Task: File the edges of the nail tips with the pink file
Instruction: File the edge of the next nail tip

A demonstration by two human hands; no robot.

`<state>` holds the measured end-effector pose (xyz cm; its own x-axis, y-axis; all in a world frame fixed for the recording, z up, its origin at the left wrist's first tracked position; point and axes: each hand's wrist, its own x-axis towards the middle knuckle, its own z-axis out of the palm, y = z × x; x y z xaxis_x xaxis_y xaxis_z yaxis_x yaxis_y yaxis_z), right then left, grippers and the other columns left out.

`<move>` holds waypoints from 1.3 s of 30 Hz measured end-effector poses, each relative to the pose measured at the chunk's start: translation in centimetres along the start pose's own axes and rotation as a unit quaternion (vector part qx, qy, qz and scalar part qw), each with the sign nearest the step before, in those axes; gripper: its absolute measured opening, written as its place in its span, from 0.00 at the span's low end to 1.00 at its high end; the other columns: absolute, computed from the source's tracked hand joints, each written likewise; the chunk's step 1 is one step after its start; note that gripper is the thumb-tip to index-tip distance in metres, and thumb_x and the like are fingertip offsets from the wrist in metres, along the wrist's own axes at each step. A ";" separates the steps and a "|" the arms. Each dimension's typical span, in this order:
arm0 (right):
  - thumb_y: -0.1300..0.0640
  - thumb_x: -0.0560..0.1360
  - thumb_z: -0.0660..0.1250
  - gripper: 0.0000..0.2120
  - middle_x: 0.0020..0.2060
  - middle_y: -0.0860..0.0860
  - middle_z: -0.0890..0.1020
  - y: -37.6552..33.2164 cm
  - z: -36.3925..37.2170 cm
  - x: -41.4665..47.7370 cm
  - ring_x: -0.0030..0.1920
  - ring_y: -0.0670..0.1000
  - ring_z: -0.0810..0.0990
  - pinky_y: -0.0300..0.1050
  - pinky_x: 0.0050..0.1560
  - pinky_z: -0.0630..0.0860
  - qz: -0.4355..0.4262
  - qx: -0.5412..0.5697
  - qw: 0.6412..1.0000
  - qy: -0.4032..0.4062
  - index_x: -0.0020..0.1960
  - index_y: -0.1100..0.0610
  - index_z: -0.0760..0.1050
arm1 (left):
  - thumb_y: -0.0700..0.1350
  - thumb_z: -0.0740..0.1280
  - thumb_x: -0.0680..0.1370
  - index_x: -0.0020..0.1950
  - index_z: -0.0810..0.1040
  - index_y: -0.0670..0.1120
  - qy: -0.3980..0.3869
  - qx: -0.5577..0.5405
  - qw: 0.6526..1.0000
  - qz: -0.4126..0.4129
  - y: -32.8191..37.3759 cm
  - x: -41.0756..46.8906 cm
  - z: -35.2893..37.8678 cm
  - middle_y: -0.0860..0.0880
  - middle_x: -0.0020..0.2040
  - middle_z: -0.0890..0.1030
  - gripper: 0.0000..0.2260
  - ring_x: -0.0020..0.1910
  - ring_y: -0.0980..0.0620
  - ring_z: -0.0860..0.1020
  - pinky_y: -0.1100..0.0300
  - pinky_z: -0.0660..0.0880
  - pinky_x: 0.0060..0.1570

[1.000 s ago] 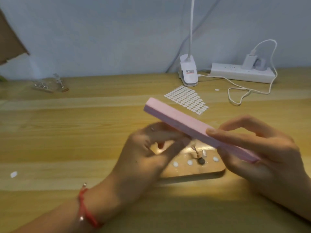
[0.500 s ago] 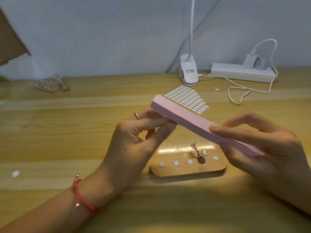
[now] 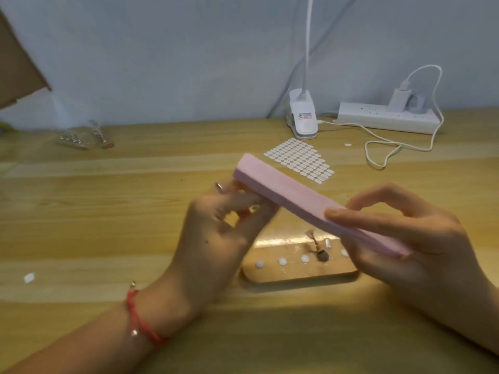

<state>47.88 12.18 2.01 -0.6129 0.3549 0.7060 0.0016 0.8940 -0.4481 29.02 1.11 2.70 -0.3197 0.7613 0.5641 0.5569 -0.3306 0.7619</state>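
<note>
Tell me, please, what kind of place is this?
Probably a nail-craft work desk: the right hand holds a pink file, the left hand pinches what looks like a nail tip, a wooden stand carries white dots, and a clip lamp sits on the table.

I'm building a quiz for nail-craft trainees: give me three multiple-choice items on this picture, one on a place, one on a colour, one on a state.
1. Where is the sheet of white oval stickers? A in a drawer; B on the table before the lamp clip; C on a chair.
2. The wrist bracelet is: A red; B blue; C green.
3. The right hand: A lies flat on the table; B grips the pink file; C hangs empty.

Answers: B, it lies just before the clip; A, a red cord; B, its fingers curl round the file's near end.
</note>
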 end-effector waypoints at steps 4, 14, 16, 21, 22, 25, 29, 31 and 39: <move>0.53 0.70 0.69 0.15 0.47 0.51 0.79 -0.4 0.1 -0.1 0.48 0.42 0.78 0.28 0.43 0.71 -0.008 0.001 1.000 -0.004 0.57 0.51 0.79 | 0.46 0.71 0.72 0.42 0.84 0.51 -0.036 -0.013 0.999 0.009 0.1 -0.4 0.1 0.55 0.40 0.83 0.02 0.39 0.56 0.79 0.64 0.74 0.40; 0.55 0.71 0.68 0.15 0.48 0.51 0.80 -0.4 0.2 0.0 0.47 0.42 0.79 0.25 0.42 0.70 0.018 0.034 0.999 0.010 0.58 0.51 0.77 | 0.42 0.70 0.72 0.40 0.85 0.51 -0.006 -0.031 0.999 -0.002 0.2 -0.3 0.3 0.54 0.41 0.82 0.05 0.40 0.56 0.78 0.66 0.74 0.41; 0.56 0.72 0.68 0.14 0.48 0.50 0.79 -0.6 0.3 0.1 0.47 0.41 0.79 0.25 0.42 0.70 0.005 0.035 0.999 0.003 0.58 0.52 0.77 | 0.44 0.72 0.73 0.47 0.84 0.50 -0.043 -0.020 0.999 0.017 0.6 -0.6 0.7 0.54 0.43 0.82 0.04 0.40 0.55 0.78 0.66 0.74 0.41; 0.57 0.73 0.66 0.14 0.45 0.49 0.79 -0.6 0.4 0.1 0.46 0.40 0.79 0.24 0.39 0.71 0.023 0.060 0.998 0.015 0.58 0.52 0.77 | 0.45 0.71 0.74 0.46 0.85 0.53 -0.014 -0.017 0.999 0.032 0.2 -0.6 0.6 0.58 0.48 0.81 0.04 0.45 0.58 0.79 0.69 0.74 0.45; 0.57 0.73 0.66 0.14 0.45 0.49 0.79 -0.7 0.4 0.1 0.46 0.40 0.79 0.24 0.39 0.71 0.021 0.069 0.997 0.012 0.58 0.52 0.77 | 0.45 0.70 0.74 0.48 0.84 0.53 -0.030 -0.007 0.999 0.045 0.4 -0.7 0.7 0.58 0.49 0.81 0.05 0.45 0.59 0.79 0.71 0.73 0.46; 0.56 0.74 0.66 0.14 0.47 0.47 0.80 -0.6 0.4 0.2 0.50 0.41 0.79 0.26 0.41 0.73 0.022 0.063 0.998 0.007 0.59 0.52 0.76 | 0.45 0.72 0.74 0.46 0.84 0.55 -0.017 -0.013 0.999 0.029 0.4 -0.9 0.8 0.59 0.48 0.82 0.05 0.46 0.61 0.80 0.71 0.72 0.46; 0.55 0.75 0.65 0.14 0.49 0.47 0.80 -0.3 0.4 0.2 0.51 0.45 0.80 0.31 0.48 0.73 0.030 0.065 0.997 0.018 0.60 0.50 0.77 | 0.46 0.69 0.76 0.50 0.84 0.52 -0.053 0.051 0.988 0.135 1.1 -1.3 1.2 0.55 0.45 0.81 0.05 0.41 0.55 0.79 0.53 0.74 0.43; 0.51 0.77 0.64 0.17 0.53 0.42 0.79 0.1 0.0 0.3 0.52 0.44 0.79 0.32 0.46 0.74 0.037 0.072 0.996 0.030 0.65 0.47 0.75 | 0.46 0.70 0.76 0.51 0.84 0.49 -0.070 0.017 0.991 0.115 1.2 -1.2 1.0 0.54 0.44 0.82 0.07 0.41 0.54 0.80 0.56 0.76 0.43; 0.51 0.80 0.59 0.24 0.64 0.40 0.72 2.4 -4.6 3.1 0.67 0.45 0.70 0.34 0.67 0.66 -0.053 -0.155 0.986 -0.004 0.75 0.42 0.62 | 0.50 0.74 0.68 0.42 0.86 0.50 -0.164 -0.324 0.890 -0.277 -0.5 0.4 -1.0 0.53 0.24 0.76 0.06 0.18 0.62 0.64 0.69 0.68 0.23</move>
<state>49.57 16.73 5.66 -0.6294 0.2545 0.7342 0.1785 0.9669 -0.1821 27.85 1.09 2.84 -0.1080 0.9941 0.0030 -0.2098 -0.0257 0.9774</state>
